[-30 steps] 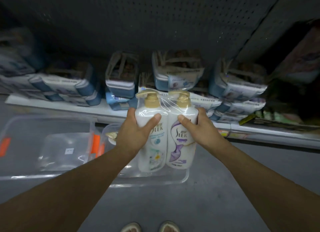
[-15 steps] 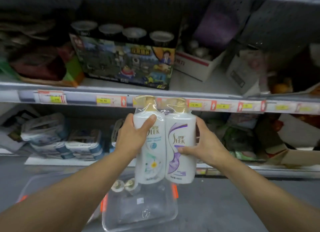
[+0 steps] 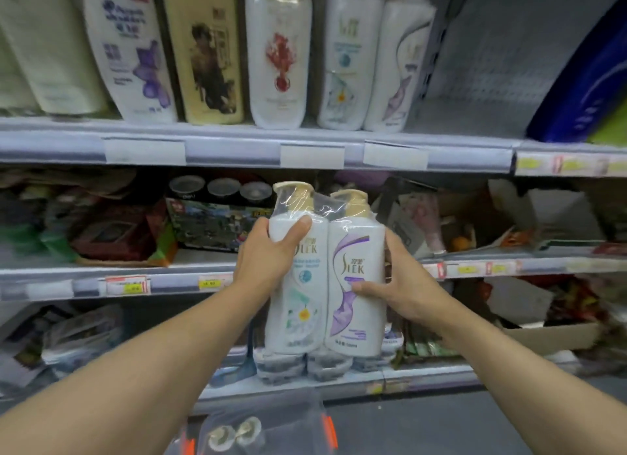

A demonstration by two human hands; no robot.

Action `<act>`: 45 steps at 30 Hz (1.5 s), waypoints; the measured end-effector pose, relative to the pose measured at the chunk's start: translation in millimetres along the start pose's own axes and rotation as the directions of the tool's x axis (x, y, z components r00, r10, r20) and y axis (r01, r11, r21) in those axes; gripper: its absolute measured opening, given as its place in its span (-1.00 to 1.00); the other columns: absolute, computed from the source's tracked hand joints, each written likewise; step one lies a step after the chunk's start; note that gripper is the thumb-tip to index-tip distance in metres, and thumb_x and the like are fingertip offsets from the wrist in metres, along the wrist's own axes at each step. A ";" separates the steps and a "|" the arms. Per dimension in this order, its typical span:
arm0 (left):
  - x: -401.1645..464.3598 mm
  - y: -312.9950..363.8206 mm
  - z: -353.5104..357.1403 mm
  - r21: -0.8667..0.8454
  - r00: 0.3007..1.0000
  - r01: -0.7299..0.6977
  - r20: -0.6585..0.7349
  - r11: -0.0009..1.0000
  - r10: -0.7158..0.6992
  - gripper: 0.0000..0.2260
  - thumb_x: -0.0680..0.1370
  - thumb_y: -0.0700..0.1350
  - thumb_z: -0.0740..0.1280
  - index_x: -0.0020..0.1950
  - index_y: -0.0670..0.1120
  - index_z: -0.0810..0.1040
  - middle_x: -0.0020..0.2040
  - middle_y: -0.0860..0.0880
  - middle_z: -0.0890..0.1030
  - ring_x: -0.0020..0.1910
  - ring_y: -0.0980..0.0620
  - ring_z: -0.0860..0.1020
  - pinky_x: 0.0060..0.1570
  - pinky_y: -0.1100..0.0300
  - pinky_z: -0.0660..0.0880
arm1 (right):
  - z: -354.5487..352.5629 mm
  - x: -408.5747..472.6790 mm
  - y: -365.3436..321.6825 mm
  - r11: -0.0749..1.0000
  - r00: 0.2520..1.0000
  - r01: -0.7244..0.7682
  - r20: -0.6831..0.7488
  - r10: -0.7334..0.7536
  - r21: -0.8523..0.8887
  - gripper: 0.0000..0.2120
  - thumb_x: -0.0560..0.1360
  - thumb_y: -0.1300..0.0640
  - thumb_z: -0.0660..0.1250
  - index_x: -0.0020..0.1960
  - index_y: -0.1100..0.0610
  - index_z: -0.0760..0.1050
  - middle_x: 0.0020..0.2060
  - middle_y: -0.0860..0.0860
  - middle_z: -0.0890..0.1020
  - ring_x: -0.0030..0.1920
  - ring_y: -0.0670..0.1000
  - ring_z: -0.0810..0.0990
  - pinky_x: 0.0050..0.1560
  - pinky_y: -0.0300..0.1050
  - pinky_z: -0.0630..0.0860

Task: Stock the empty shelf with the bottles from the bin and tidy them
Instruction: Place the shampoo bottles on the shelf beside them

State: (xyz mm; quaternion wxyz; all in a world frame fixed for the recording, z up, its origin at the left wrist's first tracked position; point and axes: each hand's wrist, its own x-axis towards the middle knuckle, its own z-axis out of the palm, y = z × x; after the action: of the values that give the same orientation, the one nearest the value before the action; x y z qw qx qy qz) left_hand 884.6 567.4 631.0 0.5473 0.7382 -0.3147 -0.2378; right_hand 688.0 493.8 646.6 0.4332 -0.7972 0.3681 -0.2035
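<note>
I hold a plastic-wrapped twin pack of white pump bottles (image 3: 325, 285) upright in front of the middle shelf. My left hand (image 3: 268, 254) grips the left bottle near its shoulder, thumb across the front. My right hand (image 3: 400, 285) grips the right bottle's side, thumb on the purple label. On the top shelf (image 3: 237, 145) stands a row of bottles, among them an identical twin pack (image 3: 373, 57). To its right the shelf has a bare stretch (image 3: 475, 128) before the perforated back panel. The clear bin (image 3: 271, 431) lies on the floor below, with two pump tops showing inside.
A blue bag (image 3: 583, 81) leans at the top shelf's right end. The middle shelf (image 3: 135, 281) carries boxes, cups and packets. The bottom shelf holds wrapped packs (image 3: 305, 366) just behind the held bottles. Grey floor lies right of the bin.
Both hands have lifted the twin pack from above the bin to mid-shelf height. The view has tilted up, and the top shelf with its bottles has come into sight.
</note>
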 end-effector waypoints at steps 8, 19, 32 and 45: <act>4.2 76.9 -10.5 -0.013 0.993 -0.112 0.031 0.994 0.112 -0.35 0.13 0.51 0.22 0.01 0.09 0.45 -0.03 0.09 0.61 -0.01 0.01 0.60 0.07 -0.08 0.53 | -43.0 -2.9 -52.1 0.993 0.987 0.077 -0.134 -0.089 -0.088 -0.18 0.34 0.17 0.54 0.42 -0.11 0.13 0.02 -0.34 0.47 0.04 -0.28 0.53 0.04 -0.35 0.48; 6.2 167.5 4.1 -0.030 0.967 -0.226 0.111 0.974 0.228 -0.27 0.12 0.53 0.26 0.08 0.06 0.45 0.03 0.06 0.60 0.03 -0.02 0.59 0.07 -0.05 0.54 | -110.2 -11.9 -91.8 0.993 0.961 0.105 -0.250 -0.117 -0.061 -0.32 0.37 0.25 0.50 0.28 -0.13 0.19 -0.04 -0.25 0.53 -0.08 -0.30 0.55 -0.29 -0.42 0.50; 29.5 271.2 109.7 -0.096 0.926 -0.336 0.148 0.937 0.347 -0.56 0.33 0.35 0.38 -0.01 0.05 0.52 -0.08 0.10 0.63 -0.08 0.07 0.60 0.01 0.08 0.54 | -250.9 17.0 -77.2 0.981 0.922 0.144 -0.342 -0.181 -0.132 -0.21 0.35 0.22 0.53 0.41 -0.08 0.17 0.06 -0.21 0.54 0.07 -0.20 0.56 0.03 -0.16 0.58; 118.9 328.1 202.2 0.036 0.972 -0.229 -0.041 0.973 0.231 -0.35 0.43 0.32 0.31 0.28 -0.16 0.45 0.16 -0.11 0.58 0.13 -0.14 0.55 0.12 0.09 0.49 | -354.4 139.5 -44.9 0.965 0.927 0.219 -0.277 -0.251 -0.141 -0.32 0.36 0.18 0.53 0.33 0.05 0.22 0.06 -0.08 0.56 0.00 -0.12 0.57 -0.14 -0.34 0.51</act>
State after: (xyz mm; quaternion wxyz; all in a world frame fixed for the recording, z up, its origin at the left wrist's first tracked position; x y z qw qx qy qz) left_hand 758.8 281.6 886.3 0.5667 0.7102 -0.3892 -0.1513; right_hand 568.6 211.6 877.2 0.3026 -0.8188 0.3404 -0.3495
